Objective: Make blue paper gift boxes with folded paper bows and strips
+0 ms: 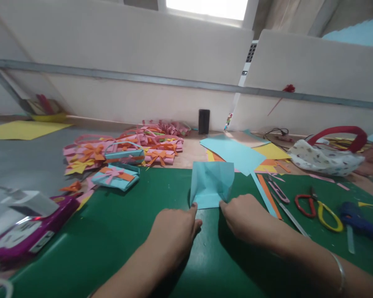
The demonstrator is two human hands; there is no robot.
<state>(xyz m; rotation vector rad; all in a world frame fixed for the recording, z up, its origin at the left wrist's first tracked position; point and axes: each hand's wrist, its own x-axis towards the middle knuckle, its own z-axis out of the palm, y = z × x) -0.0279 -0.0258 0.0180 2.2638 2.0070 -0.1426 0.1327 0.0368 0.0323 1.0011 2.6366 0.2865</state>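
Note:
A light blue folded paper piece (212, 180) sits on the green mat (124, 231), its back panel standing up and its near edge flat. My left hand (177, 227) is closed, except that the index fingertip presses the piece's near left corner and the thumb sticks out to the right, off the paper. At the near right corner, the fingertips of my right hand (242, 215) press on the same piece, with the other fingers curled under. Whether the right thumb is pinching the paper is hidden.
On the right lie a pink cutter (279, 189), scissors (312, 207) with red and yellow handles, a blue glue gun (360, 219) and paper strips (264, 194). Small pink paper bags (124, 145) pile up at back left, near a blue one (116, 177). Blue sheets (233, 151) lie behind.

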